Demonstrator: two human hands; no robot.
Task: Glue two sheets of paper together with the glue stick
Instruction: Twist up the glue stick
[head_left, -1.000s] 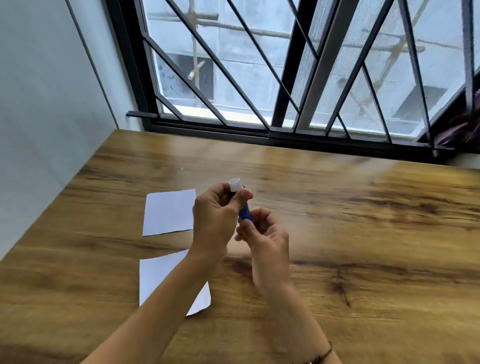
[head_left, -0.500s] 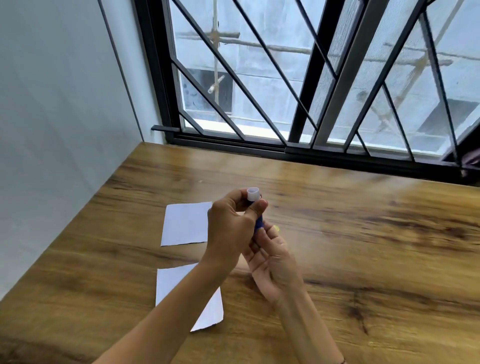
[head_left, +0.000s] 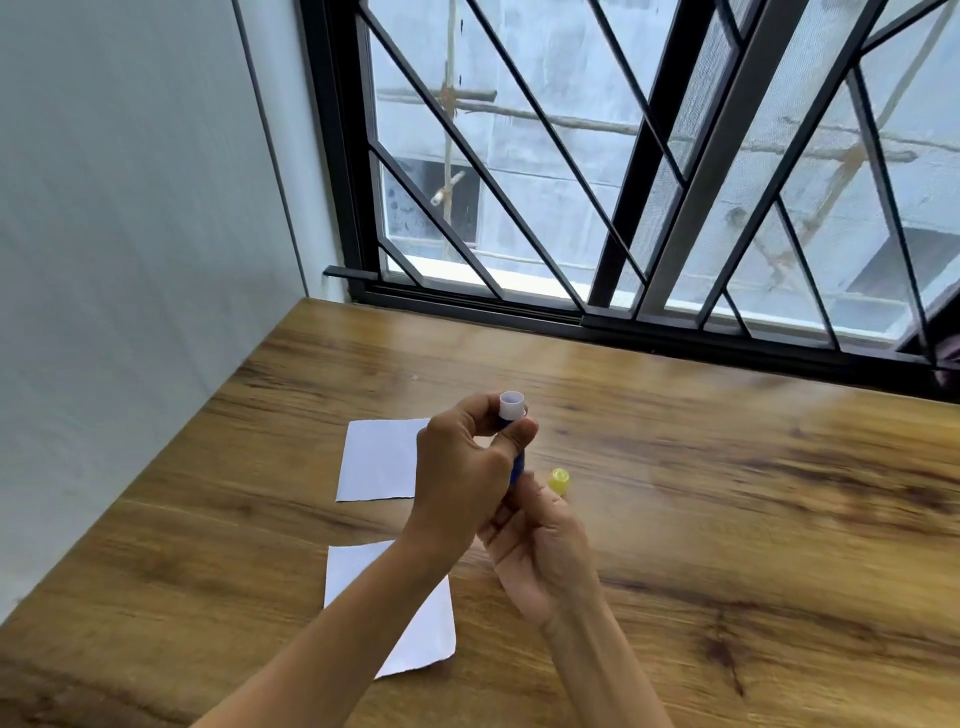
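Blue glue stick (head_left: 517, 462) held upright mid-frame, white tip up; yellow cap (head_left: 560, 480) off, just right; two white sheets (head_left: 382, 460) lay left, apart.

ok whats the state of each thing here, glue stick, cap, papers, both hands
glue stick: upright, uncapped, white tip up, held off the table
yellow cap: off the stick, by the right fingertips; resting or held, cannot tell
far sheet: flat on the table, bare
near sheet: flat, apart from the far one
left hand: grips the stick
right hand: palm up, at the stick's base
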